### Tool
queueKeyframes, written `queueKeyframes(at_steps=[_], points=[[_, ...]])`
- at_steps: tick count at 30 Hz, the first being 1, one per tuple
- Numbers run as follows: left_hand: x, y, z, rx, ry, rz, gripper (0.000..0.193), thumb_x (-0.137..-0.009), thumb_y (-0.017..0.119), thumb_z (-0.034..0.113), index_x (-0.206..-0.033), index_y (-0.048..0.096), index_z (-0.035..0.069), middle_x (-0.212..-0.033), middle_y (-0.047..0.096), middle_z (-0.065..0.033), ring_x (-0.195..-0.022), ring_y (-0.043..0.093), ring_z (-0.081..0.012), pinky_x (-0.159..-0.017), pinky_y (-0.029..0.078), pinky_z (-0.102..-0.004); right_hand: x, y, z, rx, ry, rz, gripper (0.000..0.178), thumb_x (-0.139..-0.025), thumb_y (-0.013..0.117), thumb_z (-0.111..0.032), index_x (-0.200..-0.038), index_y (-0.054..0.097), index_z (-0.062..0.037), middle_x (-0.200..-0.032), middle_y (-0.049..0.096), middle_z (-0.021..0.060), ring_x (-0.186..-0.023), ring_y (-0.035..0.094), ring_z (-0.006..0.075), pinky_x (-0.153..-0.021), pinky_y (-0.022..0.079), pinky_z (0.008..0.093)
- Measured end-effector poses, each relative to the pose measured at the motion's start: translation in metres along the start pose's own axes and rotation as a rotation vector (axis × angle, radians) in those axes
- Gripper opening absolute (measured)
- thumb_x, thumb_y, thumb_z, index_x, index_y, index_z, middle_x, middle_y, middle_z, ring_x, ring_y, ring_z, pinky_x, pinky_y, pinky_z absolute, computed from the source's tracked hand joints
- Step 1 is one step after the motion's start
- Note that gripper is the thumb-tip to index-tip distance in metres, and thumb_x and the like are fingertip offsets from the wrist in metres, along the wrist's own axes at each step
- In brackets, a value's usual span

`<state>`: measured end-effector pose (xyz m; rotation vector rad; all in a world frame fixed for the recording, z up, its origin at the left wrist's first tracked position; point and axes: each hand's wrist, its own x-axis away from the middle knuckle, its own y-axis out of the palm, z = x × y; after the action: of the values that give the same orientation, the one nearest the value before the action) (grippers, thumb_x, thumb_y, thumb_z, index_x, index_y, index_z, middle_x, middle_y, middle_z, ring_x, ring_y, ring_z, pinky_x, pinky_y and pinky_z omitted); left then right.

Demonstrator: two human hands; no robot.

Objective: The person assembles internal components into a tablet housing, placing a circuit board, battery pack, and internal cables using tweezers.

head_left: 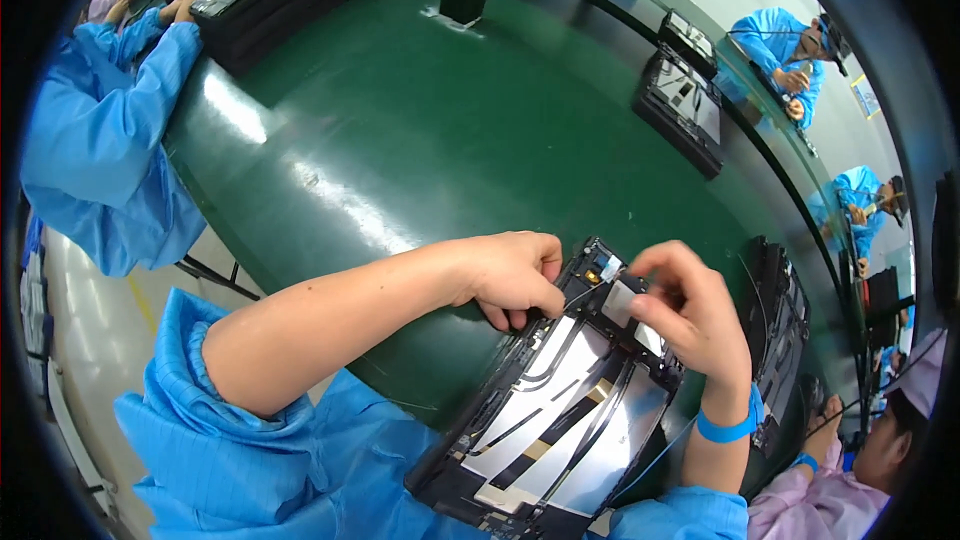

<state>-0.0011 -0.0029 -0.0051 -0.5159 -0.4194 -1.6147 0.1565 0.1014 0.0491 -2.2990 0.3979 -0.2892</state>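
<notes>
A: And here's the centrepiece, an opened, flat black electronic unit with silver metal plates inside (pixel 628 418), slanting across the near edge of the glossy green counter (pixel 450 150)!

B: Over to the bare left grip (pixel 515 280), at the unit's far-left corner: fingers curled, bent downward, fingertips right at the black rim. Its hold is narrow, but whether anything is pinched in there, I can't tell.

A: And the bare right grip (pixel 692 315)? It's over the far-right part of the unit, blurred, thumb and fingers bent with a small gap between them!

B: Half closed, I'd call it, just beside the small grey rectangular piece (pixel 620 305) at the unit's far end. Contact or clutch, the blur hides it.

A: So the unit's far end sits between the two grips, and its long silver-plated body reaches back toward the wearer.

B: Below the right grip, a bright blue wristband (pixel 732 428), right of the unit!

A: Further right of the unit, a second dark, flat device with exposed innards (pixel 782 340).

B: And well beyond the unit, far left, a tall stack of flat black panels (pixel 290 15), with a co-worker's blue sleeve (pixel 110 130) beside it!
</notes>
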Motion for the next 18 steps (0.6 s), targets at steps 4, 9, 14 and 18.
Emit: queueKeyframes(at_steps=[4, 9, 14, 18], points=[[0.0, -0.001, 0.0, 0.013, -0.014, -0.008, 0.033, -0.065, 0.061, 0.016, -0.085, 0.039, 0.002, -0.07, 0.05, -0.0054, -0.059, 0.051, -0.0114, -0.05, 0.044, -0.022, -0.018, 0.016, 0.007, 0.016, -0.02, -0.115, 0.018, -0.07, 0.057, -0.014, -0.082, 0.05, -0.0022, -0.061, 0.054, 0.0127, -0.054, 0.054, 0.0248, -0.049, 0.04, 0.0305], [-0.014, 0.009, 0.002, 0.017, 0.001, 0.014, 0.033, -0.065, 0.061, 0.017, -0.085, 0.039, 0.003, -0.071, 0.049, -0.0052, -0.06, 0.051, -0.0115, -0.051, 0.044, -0.0223, -0.018, 0.015, 0.03, 0.026, -0.026, -0.167, 0.016, -0.069, 0.056, -0.017, -0.074, 0.054, -0.0013, -0.06, 0.054, 0.0131, -0.054, 0.054, 0.0247, -0.049, 0.04, 0.0302], [-0.013, 0.009, 0.008, -0.02, -0.022, 0.017, 0.032, -0.065, 0.06, 0.017, -0.085, 0.039, 0.003, -0.071, 0.049, -0.0052, -0.06, 0.051, -0.012, -0.051, 0.044, -0.023, -0.013, 0.016, 0.032, -0.079, -0.02, -0.119, 0.015, -0.067, 0.057, -0.015, -0.069, 0.054, -0.001, -0.058, 0.053, 0.0117, -0.051, 0.053, 0.0198, -0.048, 0.04, 0.027], [-0.009, 0.008, 0.007, -0.064, -0.018, 0.035, 0.032, -0.065, 0.058, 0.017, -0.086, 0.039, 0.002, -0.071, 0.049, -0.0059, -0.06, 0.052, -0.0125, -0.051, 0.044, -0.0232, -0.013, 0.02, 0.032, -0.239, -0.006, -0.093, 0.014, -0.065, 0.057, -0.015, -0.063, 0.054, -0.0009, -0.056, 0.052, 0.0103, -0.049, 0.051, 0.0168, -0.046, 0.039, 0.0254]])
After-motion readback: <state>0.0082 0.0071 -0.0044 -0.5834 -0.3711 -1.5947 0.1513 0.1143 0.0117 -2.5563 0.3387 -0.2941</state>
